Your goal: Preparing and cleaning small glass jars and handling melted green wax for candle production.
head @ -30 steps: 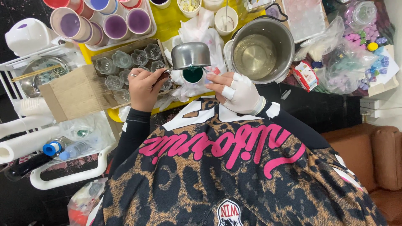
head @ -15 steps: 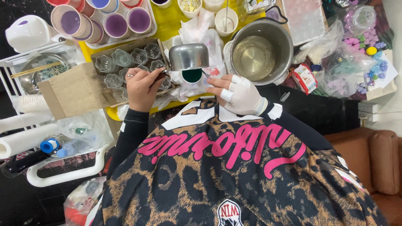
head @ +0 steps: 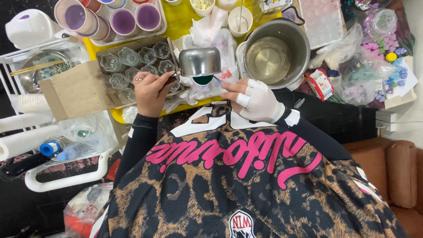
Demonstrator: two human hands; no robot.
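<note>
A small pan (head: 200,61) is held tilted in the left hand's (head: 150,90) closed grip; green liquid (head: 203,79) is in the cup, steadied by the gloved right hand (head: 257,101); the glass moulds (head: 132,66) look unfilled.

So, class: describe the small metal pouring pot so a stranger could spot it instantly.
Find the big steel stockpot on the yellow table. Just left of it, the left hand holds a small shiny metal pouring pot, tilted over a green-filled cup: far smaller than the stockpot.

A small metal pot (head: 200,61) hangs over a cup of liquid (head: 203,80), between the left hand (head: 151,91) and the right hand (head: 257,100). Left of it lies a cardboard tray (head: 77,90) holding glass jars (head: 128,56); right of it stands a large steel pot (head: 274,53). Behind the tray sit paper cups (head: 123,21).
</note>
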